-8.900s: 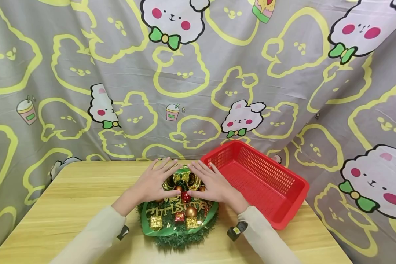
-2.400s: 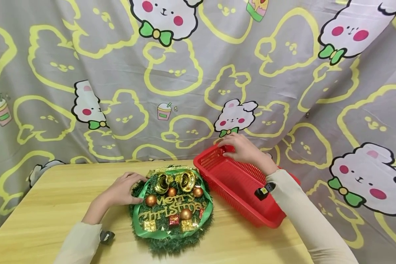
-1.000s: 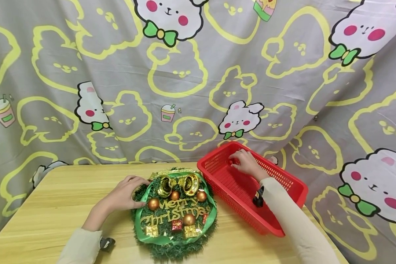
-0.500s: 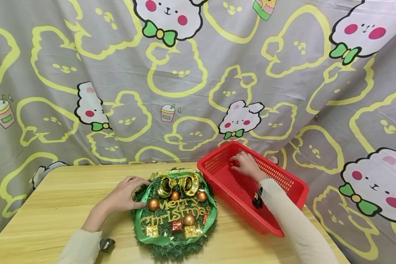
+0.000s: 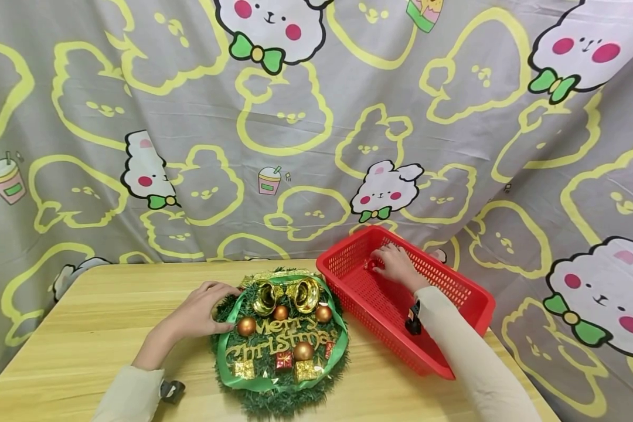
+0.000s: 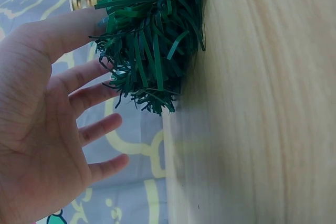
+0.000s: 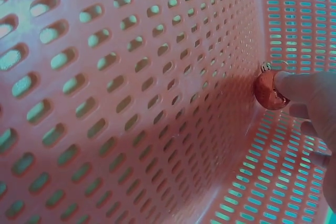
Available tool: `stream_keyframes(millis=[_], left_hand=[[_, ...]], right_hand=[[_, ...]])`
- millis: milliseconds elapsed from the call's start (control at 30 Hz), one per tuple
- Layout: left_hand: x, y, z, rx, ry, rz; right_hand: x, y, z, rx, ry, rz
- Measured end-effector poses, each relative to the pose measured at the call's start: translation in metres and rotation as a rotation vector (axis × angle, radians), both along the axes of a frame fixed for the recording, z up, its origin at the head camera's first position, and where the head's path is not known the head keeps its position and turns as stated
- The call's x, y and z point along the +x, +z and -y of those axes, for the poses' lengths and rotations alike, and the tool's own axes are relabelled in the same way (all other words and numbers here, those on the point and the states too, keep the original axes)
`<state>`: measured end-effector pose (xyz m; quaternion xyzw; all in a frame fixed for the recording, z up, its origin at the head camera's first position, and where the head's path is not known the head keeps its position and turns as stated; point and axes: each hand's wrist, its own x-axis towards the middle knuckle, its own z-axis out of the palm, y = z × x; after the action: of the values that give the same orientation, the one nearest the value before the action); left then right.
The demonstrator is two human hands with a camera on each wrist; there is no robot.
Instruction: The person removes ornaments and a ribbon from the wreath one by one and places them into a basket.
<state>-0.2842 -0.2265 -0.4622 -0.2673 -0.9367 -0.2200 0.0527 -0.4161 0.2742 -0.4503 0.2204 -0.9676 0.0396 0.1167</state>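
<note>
A round wreath point(image 5: 285, 398) of green tinsel lies on the table, with a green ribbon, gold bells, copper baubles, small gift boxes and gold "Merry Christmas" lettering. My left hand point(image 5: 203, 310) rests at its left edge. In the left wrist view the thumb touches the tinsel point(image 6: 152, 40); the other fingers are spread, two tips hidden behind it. My right hand point(image 5: 397, 266) reaches down inside the red basket point(image 5: 385, 328), near its far left corner. Between its thumb and fingers it holds a shiny red bauble point(image 7: 266, 90) with a metallic cap, close to the perforated wall.
The wooden table point(image 5: 111, 305) extends to the left of the wreath and in front of it. The basket stands at an angle just right of the wreath. Behind the table hangs a grey patterned curtain point(image 5: 295, 164).
Earlier both hands were over the wreath, with the red bauble at its middle. The right hand has carried it to the basket and lowered it inside. The left hand has moved to the wreath's left edge.
</note>
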Motion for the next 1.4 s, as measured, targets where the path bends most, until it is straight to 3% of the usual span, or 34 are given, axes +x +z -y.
stream_keyframes(millis=[400,733,1100,1400], left_hand=[[0.003,0.000,0.001,0.001,-0.008,0.001],[0.003,0.001,-0.001,0.005,-0.009,0.021],[-0.001,-0.003,-0.001,0.007,-0.011,0.038],[-0.002,0.001,-0.001,0.015,-0.013,0.044]], right_hand=[[0.008,0.011,-0.002,-0.016,0.004,-0.036],[0.019,0.044,0.002,-0.063,0.028,-0.080],[0.038,0.086,0.025,-0.119,0.132,-0.192],[0.076,0.117,0.064,-0.237,0.296,-0.260]])
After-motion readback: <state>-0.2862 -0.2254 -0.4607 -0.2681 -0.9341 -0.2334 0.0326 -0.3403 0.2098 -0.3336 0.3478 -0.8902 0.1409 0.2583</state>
